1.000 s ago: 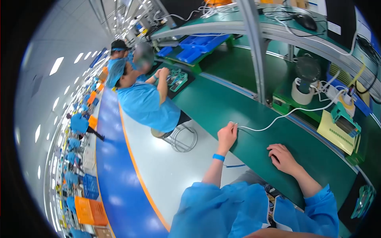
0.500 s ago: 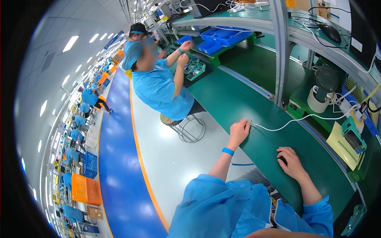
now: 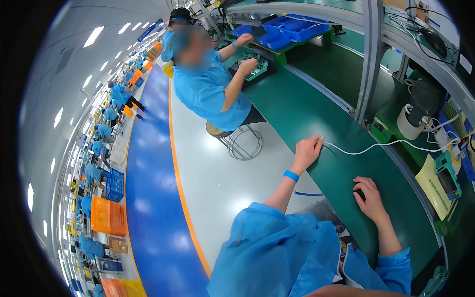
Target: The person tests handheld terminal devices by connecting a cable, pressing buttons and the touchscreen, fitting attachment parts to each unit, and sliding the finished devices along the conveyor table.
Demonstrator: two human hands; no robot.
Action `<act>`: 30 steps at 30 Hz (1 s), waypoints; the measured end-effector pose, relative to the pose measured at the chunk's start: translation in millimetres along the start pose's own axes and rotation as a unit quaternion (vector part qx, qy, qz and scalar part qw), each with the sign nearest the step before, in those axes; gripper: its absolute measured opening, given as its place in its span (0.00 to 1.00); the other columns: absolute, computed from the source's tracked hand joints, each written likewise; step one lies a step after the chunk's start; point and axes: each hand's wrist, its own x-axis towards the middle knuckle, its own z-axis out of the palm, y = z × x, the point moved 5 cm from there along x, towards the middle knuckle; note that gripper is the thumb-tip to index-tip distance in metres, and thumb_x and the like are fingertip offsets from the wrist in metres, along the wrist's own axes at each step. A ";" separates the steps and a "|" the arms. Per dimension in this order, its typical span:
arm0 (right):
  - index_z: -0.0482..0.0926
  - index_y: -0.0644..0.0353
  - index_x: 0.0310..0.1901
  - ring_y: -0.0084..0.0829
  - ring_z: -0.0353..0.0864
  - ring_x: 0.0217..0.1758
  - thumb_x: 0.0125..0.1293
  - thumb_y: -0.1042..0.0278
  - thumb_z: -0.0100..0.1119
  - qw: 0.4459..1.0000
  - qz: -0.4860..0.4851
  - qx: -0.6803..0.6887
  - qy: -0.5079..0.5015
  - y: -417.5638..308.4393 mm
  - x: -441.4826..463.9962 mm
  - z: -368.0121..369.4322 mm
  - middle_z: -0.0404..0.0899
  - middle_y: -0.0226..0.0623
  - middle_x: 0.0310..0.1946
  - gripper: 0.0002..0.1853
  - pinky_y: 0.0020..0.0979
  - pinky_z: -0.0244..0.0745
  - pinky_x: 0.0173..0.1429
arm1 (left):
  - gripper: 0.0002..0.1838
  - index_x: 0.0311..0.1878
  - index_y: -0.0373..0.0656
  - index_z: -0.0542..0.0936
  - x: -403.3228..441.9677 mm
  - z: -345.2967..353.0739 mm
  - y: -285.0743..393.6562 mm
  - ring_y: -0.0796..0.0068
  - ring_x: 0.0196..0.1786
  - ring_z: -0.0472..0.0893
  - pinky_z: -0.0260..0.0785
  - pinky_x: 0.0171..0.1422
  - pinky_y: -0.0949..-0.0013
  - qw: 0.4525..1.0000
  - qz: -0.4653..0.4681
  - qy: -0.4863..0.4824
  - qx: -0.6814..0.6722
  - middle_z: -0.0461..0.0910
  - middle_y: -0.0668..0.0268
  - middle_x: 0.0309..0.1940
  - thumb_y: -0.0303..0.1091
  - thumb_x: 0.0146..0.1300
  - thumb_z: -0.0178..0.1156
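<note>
My left hand (image 3: 308, 151), with a blue band at the wrist, pinches the end of a white cable (image 3: 363, 152) at the edge of the green work surface (image 3: 341, 173). The plug itself is mostly hidden by the fingers. The cable runs right across the surface towards a power strip. My right hand (image 3: 370, 198) lies on the surface, fingers apart and slightly bent, with nothing visible in it. A teal handheld device (image 3: 448, 178) with a screen and keys stands at the right, by a yellow sheet (image 3: 431, 188).
A co-worker in blue (image 3: 213, 94) sits beyond my left hand, working over a teal tray (image 3: 257, 69). Blue bins (image 3: 297, 28) stand behind. A metal post (image 3: 370, 59) rises from the bench's back edge. A dark fan (image 3: 424, 99) stands at the right near a white cup-like holder (image 3: 409, 123).
The view has shifted, so the scene sits differently in the picture. My left hand still pinches the cable end, and my right hand stays on the surface. The co-worker's hands have moved slightly.
</note>
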 end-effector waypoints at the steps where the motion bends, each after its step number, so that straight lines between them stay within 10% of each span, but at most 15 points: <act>1: 0.79 0.61 0.46 0.51 0.80 0.69 0.65 0.80 0.69 1.000 0.000 -0.001 0.000 -0.2 0.2 0.0 0.83 0.45 0.62 0.11 0.47 0.73 0.74 | 0.12 0.39 0.41 0.81 0.2 -0.6 0.2 0.44 0.28 0.82 0.72 0.33 0.50 1.000 -0.003 0.000 -0.003 0.81 0.53 0.23 0.38 0.77 0.67; 30: 0.79 0.62 0.46 0.51 0.79 0.72 0.66 0.80 0.69 1.000 0.021 0.006 -0.013 -1.9 3.0 -1.3 0.83 0.45 0.63 0.10 0.47 0.72 0.75 | 0.10 0.41 0.42 0.81 -1.8 -0.7 5.0 0.47 0.27 0.83 0.72 0.33 0.50 1.000 -0.003 -0.003 0.024 0.82 0.56 0.23 0.37 0.76 0.67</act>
